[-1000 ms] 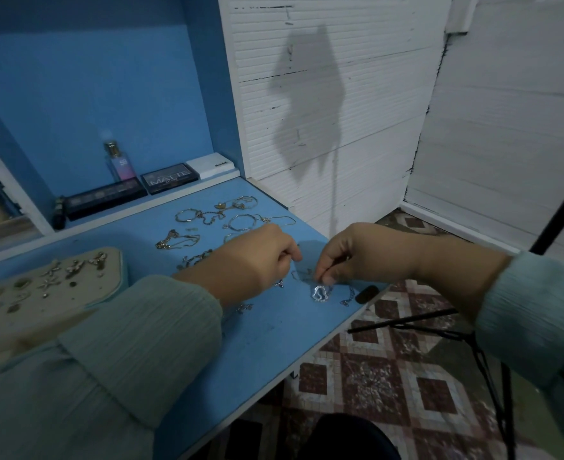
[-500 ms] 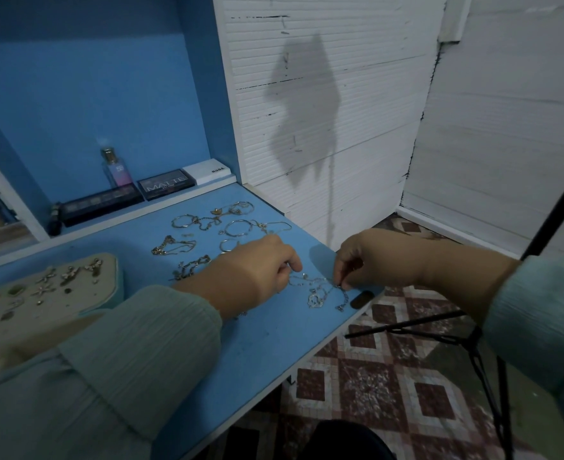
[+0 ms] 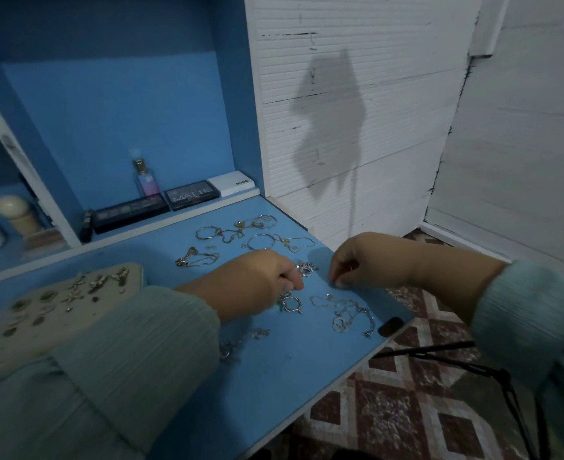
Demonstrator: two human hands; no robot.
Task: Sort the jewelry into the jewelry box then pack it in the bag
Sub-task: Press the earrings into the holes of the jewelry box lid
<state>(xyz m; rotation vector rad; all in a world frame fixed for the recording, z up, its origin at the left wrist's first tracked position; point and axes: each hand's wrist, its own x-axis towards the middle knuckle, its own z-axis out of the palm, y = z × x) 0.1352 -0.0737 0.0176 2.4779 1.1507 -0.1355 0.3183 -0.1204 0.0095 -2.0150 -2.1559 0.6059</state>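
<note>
Below both pinching hands' grip, silver chain (image 3: 347,313) on table (image 3: 307,366).

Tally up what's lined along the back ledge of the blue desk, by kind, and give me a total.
Perfume bottle: 1
Dark makeup palettes: 2
White box: 1
Small dark tube: 1
Total: 5

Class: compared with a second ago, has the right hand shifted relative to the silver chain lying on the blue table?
Yes. The right hand has moved away from the silver chain, toward the far side.
</note>
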